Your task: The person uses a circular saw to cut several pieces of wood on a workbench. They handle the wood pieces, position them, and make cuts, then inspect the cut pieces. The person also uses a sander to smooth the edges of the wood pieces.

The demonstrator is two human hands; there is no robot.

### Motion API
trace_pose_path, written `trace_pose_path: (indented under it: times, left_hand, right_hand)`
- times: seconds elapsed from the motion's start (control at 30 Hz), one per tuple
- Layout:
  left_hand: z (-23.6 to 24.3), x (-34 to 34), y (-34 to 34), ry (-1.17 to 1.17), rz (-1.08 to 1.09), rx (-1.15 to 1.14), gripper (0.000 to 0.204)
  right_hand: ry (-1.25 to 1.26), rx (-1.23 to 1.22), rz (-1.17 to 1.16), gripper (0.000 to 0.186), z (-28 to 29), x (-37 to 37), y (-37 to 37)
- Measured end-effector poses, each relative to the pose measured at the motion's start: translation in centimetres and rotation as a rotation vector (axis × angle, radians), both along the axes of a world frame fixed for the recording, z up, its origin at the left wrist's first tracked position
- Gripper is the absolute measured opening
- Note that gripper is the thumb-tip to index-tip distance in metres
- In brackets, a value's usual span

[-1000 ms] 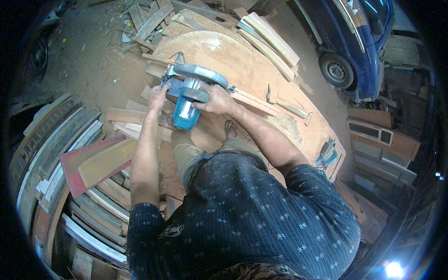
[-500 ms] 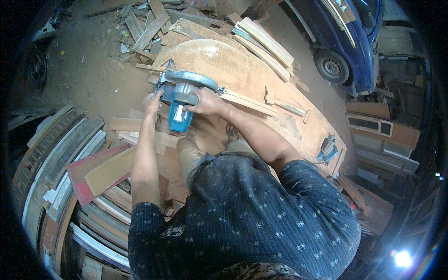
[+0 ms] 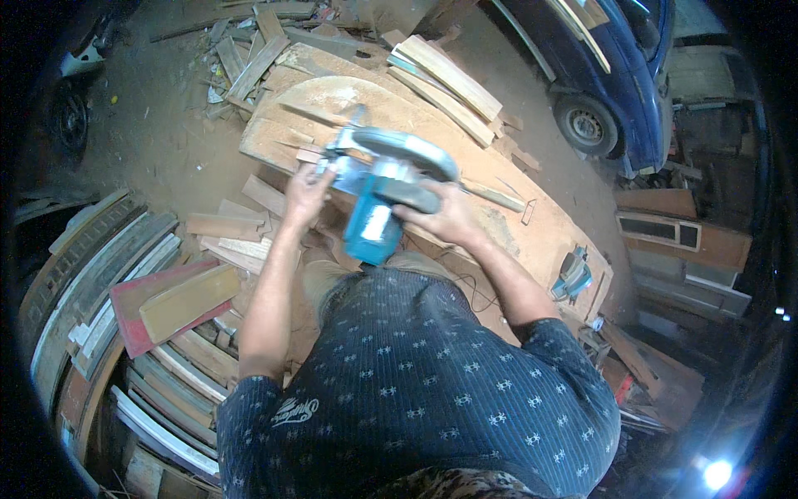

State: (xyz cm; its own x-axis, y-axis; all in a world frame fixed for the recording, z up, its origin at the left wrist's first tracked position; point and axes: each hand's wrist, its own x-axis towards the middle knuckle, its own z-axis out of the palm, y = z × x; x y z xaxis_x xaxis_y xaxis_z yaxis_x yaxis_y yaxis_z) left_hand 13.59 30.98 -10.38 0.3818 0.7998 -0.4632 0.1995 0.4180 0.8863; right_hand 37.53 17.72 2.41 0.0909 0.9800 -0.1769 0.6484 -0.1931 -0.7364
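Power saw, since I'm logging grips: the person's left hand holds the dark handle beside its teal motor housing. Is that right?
Wrong hand: the head view shows the right hand holding the dark handle on the power saw, beside its teal motor housing.

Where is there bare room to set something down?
Sawdust aside, the tan wooden table looks free between the teal-and-grey circular saw and long pale planks, and above-left of the small teal power tool. Crowded: left of the saw, with narrow wooden strips and the left hand.
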Motion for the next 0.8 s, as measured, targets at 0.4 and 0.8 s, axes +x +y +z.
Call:
trace_pose_path:
  times: [0.4, 0.8]
  left_hand:
    - [-14.4, 23.9, -11.6, 0.733, -0.761, 1.462, 0.051]
    - [7.2, 21.1, -7.6, 0.552, -0.984, 0.886, 0.046]
  right_hand:
    - [0.335, -0.091, -0.658, 0.053, 9.2, 31.5, -21.9]
    - [-0.630, -0.646, -0.226, 0.031, -22.9, 44.2, -33.7]
